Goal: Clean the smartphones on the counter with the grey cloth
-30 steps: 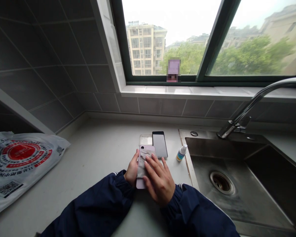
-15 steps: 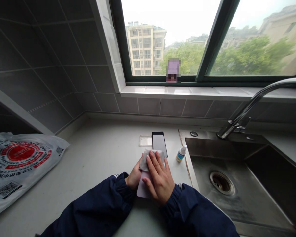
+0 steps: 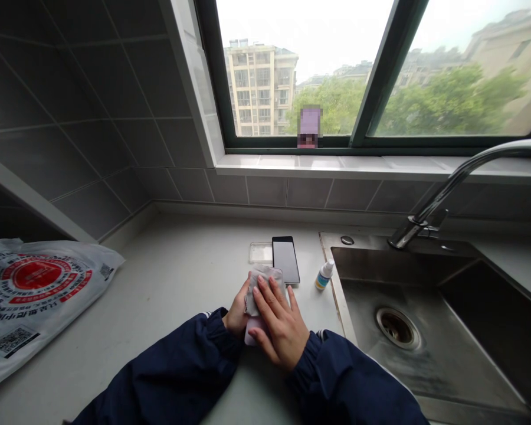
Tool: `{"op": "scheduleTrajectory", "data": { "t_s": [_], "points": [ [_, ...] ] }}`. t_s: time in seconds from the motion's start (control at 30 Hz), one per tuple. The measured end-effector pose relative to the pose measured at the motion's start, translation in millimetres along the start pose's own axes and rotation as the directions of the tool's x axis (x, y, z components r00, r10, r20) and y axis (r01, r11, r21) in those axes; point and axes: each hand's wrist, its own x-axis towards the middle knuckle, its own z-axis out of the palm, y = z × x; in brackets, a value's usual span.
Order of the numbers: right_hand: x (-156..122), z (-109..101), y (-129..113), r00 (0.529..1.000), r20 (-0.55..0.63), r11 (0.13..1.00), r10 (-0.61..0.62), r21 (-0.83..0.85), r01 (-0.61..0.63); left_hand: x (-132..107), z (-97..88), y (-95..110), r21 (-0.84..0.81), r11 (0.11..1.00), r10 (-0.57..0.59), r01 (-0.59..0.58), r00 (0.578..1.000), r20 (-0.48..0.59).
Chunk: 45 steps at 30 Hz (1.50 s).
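My left hand [image 3: 236, 311] is wrapped round the left edge of a flat lilac phone [image 3: 253, 332] with rounded corners; most of its face is covered. Over its upper part lies a light grey cloth [image 3: 253, 300]. My right hand [image 3: 281, 323] presses the cloth down with flat, slightly spread fingers, its thumb lying lower across the phone. Just beyond my hands a second phone [image 3: 286, 260] with a black edge and a pale, bright face rests on the counter. A clear phone case [image 3: 260, 252] lies beside it, partly underneath or against its left edge.
A small white-capped bottle [image 3: 324, 275] stands right of my hands, by the sink rim [image 3: 336, 283]. The steel sink [image 3: 367, 330] and curved tap [image 3: 442, 195] fill the right side. A printed plastic bag [image 3: 35, 295] lies on the white counter [image 3: 159, 307] at left.
My right hand and the cloth have slid a little to the left across the phone. More of the second phone's lower end now shows. My left hand keeps its hold.
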Motion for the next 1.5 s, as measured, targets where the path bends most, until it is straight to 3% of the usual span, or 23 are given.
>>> {"op": "scheduleTrajectory", "data": {
  "t_s": [0.3,0.43,0.6,0.9,1.13,1.5],
  "points": [
    [-0.8,-6.2,-5.8,0.992,0.103,0.996,-0.070,0.059,0.065,4.0,-3.6,13.4,-0.057,0.998,0.010,-0.016,0.994,-0.110],
    [-1.0,-10.8,-8.2,0.985,0.118,0.988,-0.126,0.104,0.113,5.0,-6.4,23.6,0.030,0.997,0.070,-0.065,0.973,-0.221],
    [-1.5,-11.5,-9.2,0.984,0.070,0.980,-0.162,0.126,0.152,4.2,-6.6,31.2,0.070,0.992,0.121,-0.106,0.961,-0.251],
    [1.4,-9.2,-8.8,0.993,-0.079,0.992,-0.084,0.089,0.091,1.5,-2.1,27.3,-0.025,0.978,0.196,-0.208,0.950,-0.243],
    [0.7,-9.1,-12.1,0.986,-0.074,0.980,-0.148,0.121,0.156,2.2,-1.0,31.1,0.027,0.963,0.258,-0.267,0.899,-0.354],
    [-1.5,-9.4,-9.8,0.987,0.057,0.976,-0.151,0.165,0.140,3.3,-15.8,16.0,-0.021,0.997,0.072,-0.079,0.970,-0.234]
  ]
}}
